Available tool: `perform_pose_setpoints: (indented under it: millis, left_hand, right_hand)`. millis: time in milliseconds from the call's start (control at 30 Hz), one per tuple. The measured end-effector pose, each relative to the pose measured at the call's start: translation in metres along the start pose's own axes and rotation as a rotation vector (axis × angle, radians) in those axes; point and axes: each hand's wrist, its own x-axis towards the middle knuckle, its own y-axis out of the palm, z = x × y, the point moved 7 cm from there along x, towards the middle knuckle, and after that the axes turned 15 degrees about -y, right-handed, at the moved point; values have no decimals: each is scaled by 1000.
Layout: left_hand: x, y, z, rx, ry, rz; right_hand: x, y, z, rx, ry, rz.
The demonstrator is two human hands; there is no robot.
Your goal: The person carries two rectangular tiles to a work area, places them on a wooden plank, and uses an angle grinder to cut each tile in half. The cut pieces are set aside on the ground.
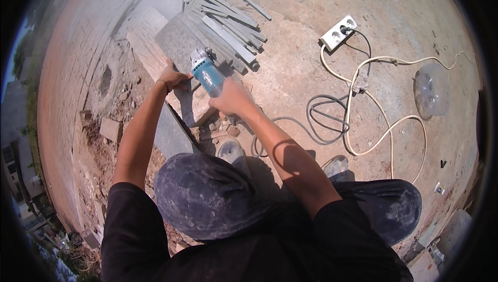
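My right hand [230,95] grips the rear body of a teal angle grinder [206,74] with a silver head and guard. My left hand [174,77] is closed just left of the grinder's head; what it grips is hard to make out. The grinder is over grey stone slabs [176,36], which lie on a pale rough block [148,48]. A long dark slab [181,142] lies below my left hand.
Several cut grey strips [228,38] lie beyond the grinder. At right are a white power strip [338,33], looping cables [351,106] and a clear plastic bottle or container [430,90]. Rubble [111,129] lies at left. My knees and shoes are below.
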Motion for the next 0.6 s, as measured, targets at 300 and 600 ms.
perform_pose_setpoints:
  millis: [300,600]
  left_hand:
    - [1,2,0,1,-25,3]
    - [8,-1,3,22,-33,92]
  right_hand:
    - [-5,0,-4,41,13,35]
    - [-10,1,5,16,17,9]
